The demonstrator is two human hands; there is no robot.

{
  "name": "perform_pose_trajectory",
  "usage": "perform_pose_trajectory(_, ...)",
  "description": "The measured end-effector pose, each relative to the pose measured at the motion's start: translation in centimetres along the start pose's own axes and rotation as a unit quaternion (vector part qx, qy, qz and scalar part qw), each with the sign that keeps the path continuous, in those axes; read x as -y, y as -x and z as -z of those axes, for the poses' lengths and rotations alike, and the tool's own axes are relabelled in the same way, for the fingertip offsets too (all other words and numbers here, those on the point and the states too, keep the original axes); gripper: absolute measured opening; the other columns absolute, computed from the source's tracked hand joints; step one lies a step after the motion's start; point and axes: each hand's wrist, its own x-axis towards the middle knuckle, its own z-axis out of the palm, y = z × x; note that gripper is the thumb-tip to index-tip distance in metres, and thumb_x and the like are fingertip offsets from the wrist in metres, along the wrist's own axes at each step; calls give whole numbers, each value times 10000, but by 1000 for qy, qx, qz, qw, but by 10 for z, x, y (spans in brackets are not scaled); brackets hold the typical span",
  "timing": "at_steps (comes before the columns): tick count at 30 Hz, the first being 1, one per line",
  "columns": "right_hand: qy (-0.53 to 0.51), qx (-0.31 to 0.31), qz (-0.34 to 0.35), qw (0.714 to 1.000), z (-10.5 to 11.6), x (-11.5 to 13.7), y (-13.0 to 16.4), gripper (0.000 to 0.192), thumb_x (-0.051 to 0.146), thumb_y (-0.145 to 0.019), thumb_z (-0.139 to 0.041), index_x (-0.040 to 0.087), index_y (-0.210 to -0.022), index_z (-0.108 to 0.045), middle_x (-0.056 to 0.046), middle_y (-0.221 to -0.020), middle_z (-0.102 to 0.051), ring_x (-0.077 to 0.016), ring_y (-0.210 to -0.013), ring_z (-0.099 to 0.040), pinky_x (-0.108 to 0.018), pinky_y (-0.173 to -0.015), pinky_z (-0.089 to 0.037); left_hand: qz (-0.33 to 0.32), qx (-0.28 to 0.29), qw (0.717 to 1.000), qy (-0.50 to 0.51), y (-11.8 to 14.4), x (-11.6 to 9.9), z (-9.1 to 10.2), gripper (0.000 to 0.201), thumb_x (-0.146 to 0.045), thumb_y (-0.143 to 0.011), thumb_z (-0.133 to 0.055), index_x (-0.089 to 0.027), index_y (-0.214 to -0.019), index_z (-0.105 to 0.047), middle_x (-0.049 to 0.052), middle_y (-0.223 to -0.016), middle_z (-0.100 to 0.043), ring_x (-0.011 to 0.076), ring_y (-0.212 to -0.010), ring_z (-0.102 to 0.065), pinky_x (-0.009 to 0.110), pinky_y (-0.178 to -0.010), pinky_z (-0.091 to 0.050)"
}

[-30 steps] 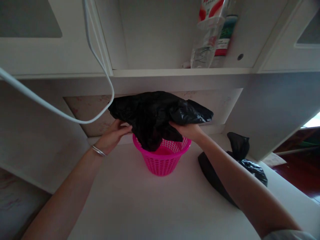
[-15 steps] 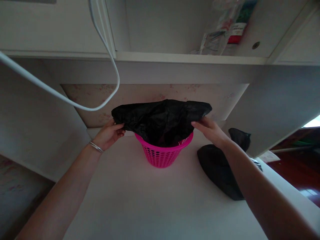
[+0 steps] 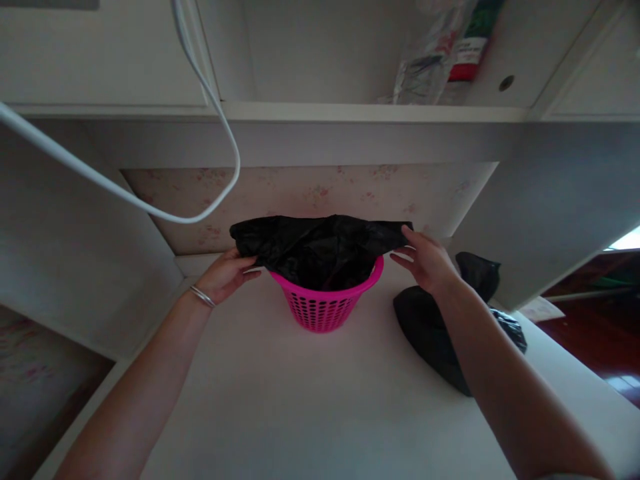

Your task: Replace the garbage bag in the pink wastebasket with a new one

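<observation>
On the white worktop (image 3: 280, 400) our left hand (image 3: 225, 275) and right hand (image 3: 425, 261) each pinch an edge of the black bag (image 3: 320, 247), stretched between them. It sags into the pink basket (image 3: 325, 308), beside another black bag (image 3: 435, 330); a white cable (image 3: 150, 208) hangs beyond.

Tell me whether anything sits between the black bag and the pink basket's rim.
Nothing visible does. The black bag already hangs into the pink basket, stretched between the left hand and right hand; the other black bag lies aside.
</observation>
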Motion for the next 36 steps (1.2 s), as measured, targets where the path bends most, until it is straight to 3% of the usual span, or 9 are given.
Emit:
perform_pose_trajectory(4, -40, -23, 10, 999, -5, -10, 6, 373, 214, -668, -848, 219, -702, -477, 53, -772, -640, -133, -771, -649, -312, -717, -622, 29, 18, 999, 11, 8, -2, -8, 261, -122, -735, -804, -183, -982, -745, 89, -1043, -772, 203, -808, -736, 278, -621, -610)
perform_pose_trajectory(9, -128, -7, -42, 991, -17, -21, 30, 521, -3, -625, -767, 269, -1016, -554, 28, -931, -717, -167, -792, -701, -358, -637, -663, 24, -14, 999, 45, 17, -2, -18, 245, -14, -754, -730, -175, -938, -725, 49, -943, -779, 128, -715, -730, 203, -645, -620)
perform_pose_trajectory(13, -133, 1, -64, 989, -18, -22, 42, 515, -49, -653, -711, 242, -1056, -576, 6, -899, -732, -159, -721, -707, -337, -599, -668, 29, -36, 998, 51, 26, 0, -18, 226, 4, -717, -746, -157, -872, -718, 35, -820, -756, 98, -576, -671, 121, -404, -494)
perform_pose_trajectory(17, -121, 51, -64, 989, -7, -15, 65, 533, -14, -661, -758, 224, -1114, -610, -22, -900, -747, -168, -704, -714, -324, -590, -665, 25, -47, 998, 42, 51, -1, -12, 240, -24, -677, -805, -163, -858, -731, 21, -795, -740, 92, -579, -653, 97, -352, -419)
perform_pose_trajectory(23, -102, 97, -115, 983, 25, -10, 111, 911, 26, -576, -874, 339, -1360, -534, 14, -1008, -755, -156, -767, -734, -280, -658, -660, 42, -73, 996, -35, 109, 0, 4, 358, -165, -637, -901, -229, -953, -744, 19, -909, -760, 147, -705, -700, 149, -439, -505)
perform_pose_trajectory(25, -83, 129, -135, 979, 36, -11, 116, 827, 102, -609, -895, 334, -1333, -567, 8, -1021, -753, -169, -807, -738, -296, -693, -659, 62, -49, 995, -52, 120, 1, 17, 346, -243, -663, -901, -241, -971, -745, 50, -959, -772, 201, -773, -732, 192, -473, -535)
perform_pose_trajectory(29, -56, 134, -135, 980, 46, -13, 108, 436, 338, -705, -873, 288, -1089, -675, -2, -988, -751, -199, -814, -736, -374, -742, -654, 104, 18, 993, -44, 119, 1, 56, 417, -430, -680, -876, -273, -1048, -756, 91, -1105, -768, 295, -890, -751, 262, -522, -558)
perform_pose_trajectory(32, -32, 118, -105, 987, 43, -7, 94, 392, 492, -714, -840, 300, -1021, -688, 17, -940, -729, -191, -776, -707, -369, -700, -644, 59, -67, 996, -27, 108, -10, 73, 325, -551, -762, -763, -316, -985, -758, 23, -1101, -768, 248, -895, -723, 264, -554, -559)
perform_pose_trajectory(36, 53, 74, -18, 996, 35, 0, 79, 417, 508, -677, -860, 311, -1015, -715, 17, -1006, -694, -140, -786, -639, -203, -595, -555, -124, -140, 974, -132, 91, -30, 53, 291, -546, -845, -680, -353, -1062, -702, -32, -1234, -721, 259, -1199, -614, 322, -852, -573)
